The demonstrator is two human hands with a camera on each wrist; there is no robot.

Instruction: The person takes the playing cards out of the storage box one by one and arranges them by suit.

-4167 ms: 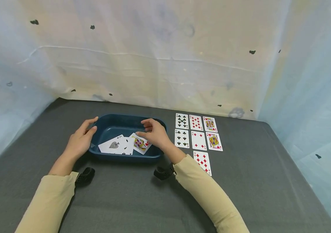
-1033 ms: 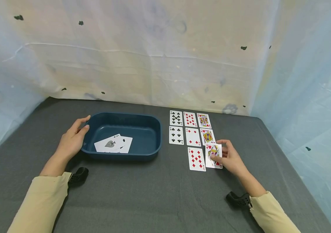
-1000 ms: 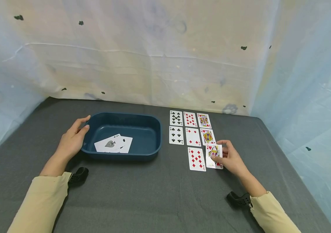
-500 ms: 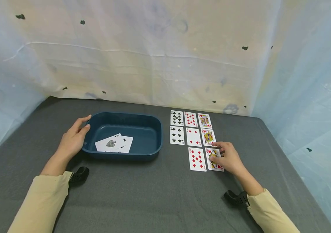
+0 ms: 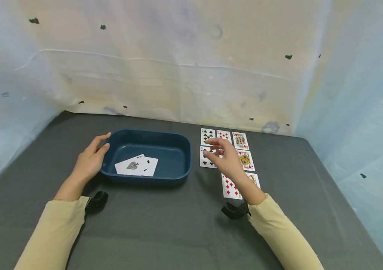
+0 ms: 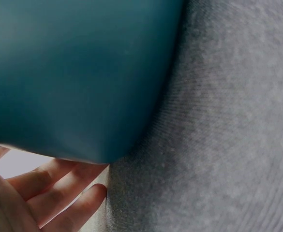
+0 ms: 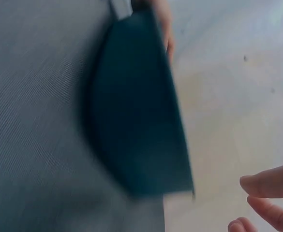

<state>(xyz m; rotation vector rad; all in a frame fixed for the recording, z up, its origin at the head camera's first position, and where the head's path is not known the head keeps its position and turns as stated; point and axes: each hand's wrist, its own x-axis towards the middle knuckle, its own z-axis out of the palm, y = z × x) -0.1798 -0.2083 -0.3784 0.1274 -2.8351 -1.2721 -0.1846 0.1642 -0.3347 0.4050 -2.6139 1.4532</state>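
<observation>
My left hand [image 5: 88,161] rests at the left end of a dark blue rectangular tray [image 5: 184,174]. In the left wrist view, its loosely straight fingers [image 6: 59,191] lie along the tray's outer corner. An ace of spades [image 5: 125,167] and an overlapping card [image 5: 151,168] lie in the tray's near left part. My right hand [image 5: 226,159] hovers over the laid-out playing cards, fingers relaxed and holding nothing. Below it show a six of clubs [image 5: 205,163], a nine of diamonds [image 5: 229,189] and a partly covered queen of hearts [image 5: 255,179]. A middle card is hidden behind the hand.
At the back of the card layout lie a club card [image 5: 206,134], a diamond card [image 5: 224,134] and a king [image 5: 240,141]. Another face card [image 5: 246,160] sits in front of the king. The dark grey cloth table [image 5: 164,232] is walled by hanging sheets [image 5: 178,86].
The right hand took a queen from the tray, laid it beside the nine of diamonds and let go. It has since swung left over the cards. The left hand stays at the tray.
</observation>
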